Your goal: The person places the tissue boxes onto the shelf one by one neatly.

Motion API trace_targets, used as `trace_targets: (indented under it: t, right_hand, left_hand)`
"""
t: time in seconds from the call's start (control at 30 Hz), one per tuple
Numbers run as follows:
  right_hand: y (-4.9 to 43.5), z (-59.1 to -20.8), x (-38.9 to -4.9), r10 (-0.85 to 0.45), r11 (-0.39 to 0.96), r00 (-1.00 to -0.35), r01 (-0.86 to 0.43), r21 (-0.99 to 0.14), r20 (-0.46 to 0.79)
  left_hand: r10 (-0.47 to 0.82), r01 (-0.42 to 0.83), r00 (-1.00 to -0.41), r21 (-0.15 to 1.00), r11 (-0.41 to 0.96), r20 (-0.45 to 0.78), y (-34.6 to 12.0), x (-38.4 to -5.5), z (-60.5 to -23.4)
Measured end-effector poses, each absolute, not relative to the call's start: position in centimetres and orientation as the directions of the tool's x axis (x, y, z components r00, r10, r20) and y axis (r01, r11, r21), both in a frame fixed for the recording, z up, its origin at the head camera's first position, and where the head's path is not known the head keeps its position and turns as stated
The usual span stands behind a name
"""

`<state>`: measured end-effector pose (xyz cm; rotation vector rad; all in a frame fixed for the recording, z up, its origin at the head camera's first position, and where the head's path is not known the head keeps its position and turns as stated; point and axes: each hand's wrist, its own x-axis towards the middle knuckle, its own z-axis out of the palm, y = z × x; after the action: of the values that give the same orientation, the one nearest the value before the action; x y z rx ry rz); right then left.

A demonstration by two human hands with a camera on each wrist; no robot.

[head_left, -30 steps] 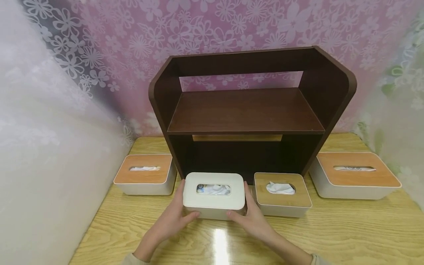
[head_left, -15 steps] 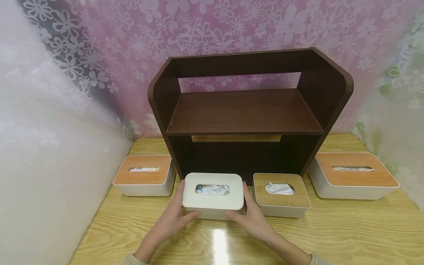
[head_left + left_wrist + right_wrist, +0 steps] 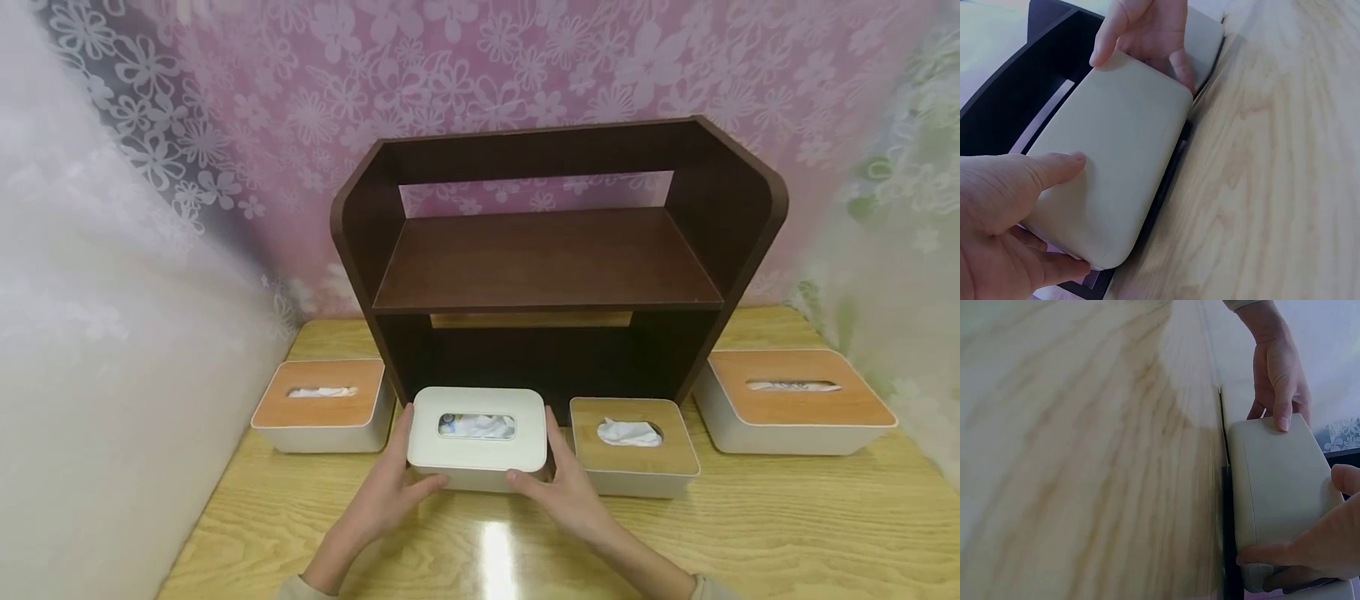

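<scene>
A white tissue box (image 3: 477, 454) with a plain white lid and an oval slot is held between both hands, in front of the shelf's lower opening. My left hand (image 3: 382, 487) grips its left end, thumb on the front face. The right end is gripped by my right hand (image 3: 566, 492), its thumb also on the front. In the left wrist view the box's smooth front (image 3: 1110, 137) shows, with a dark strip between its lower edge and the table. Close to my right hand stands a smaller tissue box (image 3: 637, 458) with a wooden lid.
A dark brown two-tier shelf (image 3: 547, 258) stands at the back of the wood-grain table (image 3: 787, 533). Orange-lidded tissue boxes flank it, one on the left (image 3: 318, 408) and a larger one on the right (image 3: 802, 400). Floral-patterned wall sheeting (image 3: 480, 67) surrounds the table.
The white tissue box and both hands have risen slightly relative to the other boxes. The head view has tilted a little, so the shelf and the standing boxes sit lower in it.
</scene>
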<state>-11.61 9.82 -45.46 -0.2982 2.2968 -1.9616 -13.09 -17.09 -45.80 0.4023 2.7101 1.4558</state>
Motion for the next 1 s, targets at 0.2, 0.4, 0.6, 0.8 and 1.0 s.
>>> trace_targets:
  t: [0.2, 0.4, 0.6, 0.8, 1.0]
  right_hand:
    - [9.3, -45.7, -11.9, -0.188, 0.178, -0.981, -0.081, -0.981, 0.047]
    - [9.1, -46.0, -12.4, -0.17, 0.189, -0.985, -0.076, -0.979, 0.043]
    - [8.9, -46.1, -12.9, -0.141, 0.162, -0.989, -0.061, -0.985, 0.038]
    - [8.3, -45.8, -13.1, -0.11, 0.149, -0.994, -0.03, -0.988, 0.013]
    - [7.8, -45.7, -13.4, -0.075, 0.127, -0.997, -0.01, -0.992, 0.0]
  left_hand:
    - [0.265, 0.213, -0.96, 0.852, 0.478, 0.091, -17.5, -13.7, -46.0]
    - [0.274, 0.238, -0.955, 0.842, 0.484, 0.112, -17.5, -14.4, -46.2]
    - [0.266, 0.248, -0.956, 0.833, 0.494, 0.127, -17.3, -15.0, -46.3]
    - [0.245, 0.229, -0.962, 0.839, 0.494, 0.118, -17.0, -15.4, -46.1]
    - [0.226, 0.229, -0.965, 0.855, 0.465, 0.135, -16.8, -15.8, -46.0]
